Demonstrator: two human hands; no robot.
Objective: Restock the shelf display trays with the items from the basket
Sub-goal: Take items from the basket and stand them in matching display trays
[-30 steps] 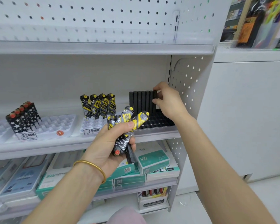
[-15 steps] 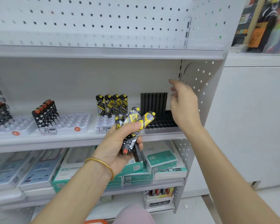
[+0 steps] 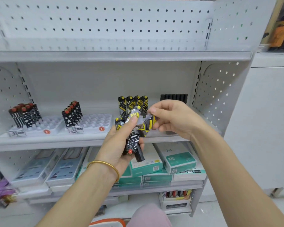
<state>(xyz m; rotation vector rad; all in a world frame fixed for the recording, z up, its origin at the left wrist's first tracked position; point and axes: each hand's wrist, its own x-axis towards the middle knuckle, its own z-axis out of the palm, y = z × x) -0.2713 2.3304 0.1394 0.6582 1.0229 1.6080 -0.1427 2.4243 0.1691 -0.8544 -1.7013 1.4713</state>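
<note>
My left hand [image 3: 118, 145] grips a bundle of small stick-shaped items [image 3: 133, 138] in front of the middle shelf: yellow-and-black ones on top, a black-and-white one and a plain black one below. My right hand [image 3: 174, 118] pinches a yellow-and-black item [image 3: 148, 125] at the bundle's right side. Behind the hands stands a row of yellow-and-black items [image 3: 133, 102] in a white tray, mostly hidden. A row of black items [image 3: 174, 97] stands at the far right. The orange rim of the basket [image 3: 107, 222] shows at the bottom edge.
Two white trays [image 3: 95, 122] [image 3: 49, 125] on the middle shelf hold black-and-white patterned items with red tops at their back left. Teal boxes [image 3: 180, 159] and blue-grey packs [image 3: 38, 166] fill the shelf below. A white cabinet [image 3: 269, 125] stands to the right.
My right hand left the black items at the right end of the shelf and came back to the bundle in my left hand, taking a yellow-and-black item. The view shifted left.
</note>
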